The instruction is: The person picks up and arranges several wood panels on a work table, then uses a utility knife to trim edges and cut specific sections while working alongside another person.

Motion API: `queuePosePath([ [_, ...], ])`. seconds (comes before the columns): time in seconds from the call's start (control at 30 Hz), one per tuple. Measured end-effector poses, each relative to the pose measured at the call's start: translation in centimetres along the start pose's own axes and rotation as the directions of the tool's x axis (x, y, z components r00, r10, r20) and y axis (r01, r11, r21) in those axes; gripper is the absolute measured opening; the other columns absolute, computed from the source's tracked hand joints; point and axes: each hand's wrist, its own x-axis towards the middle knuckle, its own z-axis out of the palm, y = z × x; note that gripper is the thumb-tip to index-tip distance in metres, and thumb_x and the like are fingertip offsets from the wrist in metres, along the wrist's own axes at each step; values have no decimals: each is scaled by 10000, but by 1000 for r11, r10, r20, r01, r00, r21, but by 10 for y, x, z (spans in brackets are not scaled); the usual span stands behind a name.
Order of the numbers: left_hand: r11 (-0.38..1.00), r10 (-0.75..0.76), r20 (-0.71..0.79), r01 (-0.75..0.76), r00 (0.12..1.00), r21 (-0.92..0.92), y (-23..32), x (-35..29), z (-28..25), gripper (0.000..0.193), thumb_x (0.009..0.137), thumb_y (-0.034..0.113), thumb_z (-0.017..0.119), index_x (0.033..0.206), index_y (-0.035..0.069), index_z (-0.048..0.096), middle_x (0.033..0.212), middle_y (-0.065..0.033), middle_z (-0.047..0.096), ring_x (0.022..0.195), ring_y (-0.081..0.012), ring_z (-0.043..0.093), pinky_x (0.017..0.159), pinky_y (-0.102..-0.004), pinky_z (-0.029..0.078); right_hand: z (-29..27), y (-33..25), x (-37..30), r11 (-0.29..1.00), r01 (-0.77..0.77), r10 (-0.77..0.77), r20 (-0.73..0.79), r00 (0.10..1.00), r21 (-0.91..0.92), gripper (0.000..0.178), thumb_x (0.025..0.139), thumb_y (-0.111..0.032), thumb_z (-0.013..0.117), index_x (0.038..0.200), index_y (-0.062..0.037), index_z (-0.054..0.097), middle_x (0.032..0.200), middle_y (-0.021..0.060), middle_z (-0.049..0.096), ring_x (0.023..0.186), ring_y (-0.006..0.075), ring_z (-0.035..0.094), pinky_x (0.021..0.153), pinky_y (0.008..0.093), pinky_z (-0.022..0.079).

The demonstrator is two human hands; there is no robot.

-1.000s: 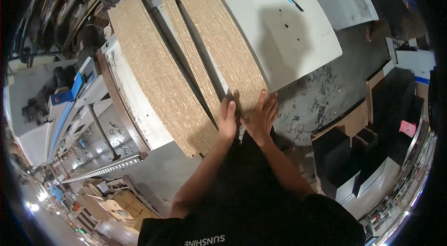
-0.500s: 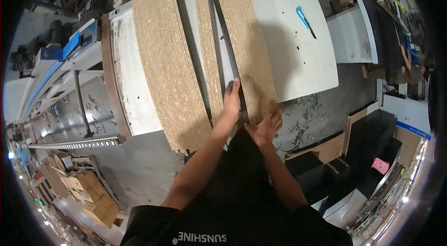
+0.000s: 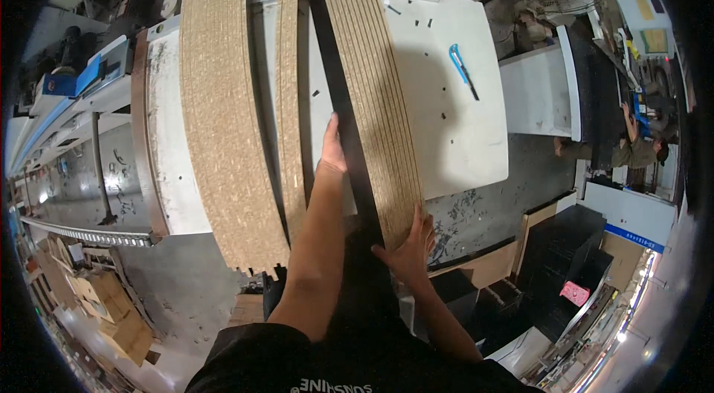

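Observation:
A bundle of long particleboard strips [image 3: 364, 73] with a black outer face lies over the white table, raw edges up. My left hand [image 3: 332, 146] is against its black left side, partway along; some of its fingers are hidden. At the bundle's near right corner, my right hand [image 3: 409, 250] grips the end, its thumb on the near side and fingers round the right. To the left, a thin particleboard group [image 3: 290, 81] lies beside a wide stack of particleboard strips [image 3: 223, 110] with uneven ends.
The white tabletop [image 3: 476, 147] carries a blue utility knife [image 3: 462, 69] and several small black scraps. A metal rail [image 3: 89, 232] runs on the left. Black panels [image 3: 561, 252] stand at the lower right, and a person [image 3: 632, 144] is at the far right.
The held bundle has turned so more of its black left face shows, and its gap from the thin group has widened. Both hands stay at it. The whole view has shifted.

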Motion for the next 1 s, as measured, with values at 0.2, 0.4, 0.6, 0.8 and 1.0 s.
queuePosePath([
  [0.2,995,24,-18,-25,1000,-98,-32,32,-29,850,952,678,585,1496,27,541,1464,-172,614,1291,-340,605,1111,-486,482,-39,17,23,999,34,-38,146,989,34,1418,648,-381,973,1692,-155,41,1636,334,211,1509,541,212,1239,652,170],
  [0.4,994,44,-34,-47,998,-101,-32,39,4,772,815,527,711,1360,-9,604,1242,-191,697,1093,-359,681,957,-475,560,-34,79,52,951,104,-177,236,955,291,1409,664,-490,981,1691,-146,80,1655,324,154,1532,552,166,1235,686,185],
  [0.6,944,127,-173,-66,977,324,2,23,76,632,838,383,737,1338,20,606,1192,-169,694,1043,-352,687,923,-473,578,-9,111,83,508,-190,-395,423,815,840,1346,717,-414,962,1710,-162,89,1732,241,104,1600,447,80,1296,589,136],
  [0.8,783,308,-248,-96,919,615,9,27,112,597,862,292,723,1383,46,569,1238,-172,666,1101,-352,660,955,-491,564,20,100,94,189,-385,-572,420,705,904,1238,738,-166,877,1707,-82,110,1765,186,101,1630,331,91,1303,452,146],
  [1.0,423,445,-181,-28,877,906,-31,48,167,762,836,234,768,1524,53,493,1332,-185,620,1204,-358,627,1000,-471,535,173,158,84,-258,-241,-688,-3,726,936,829,854,-191,809,1561,-29,407,1586,207,381,1498,296,322,1206,433,278],
])
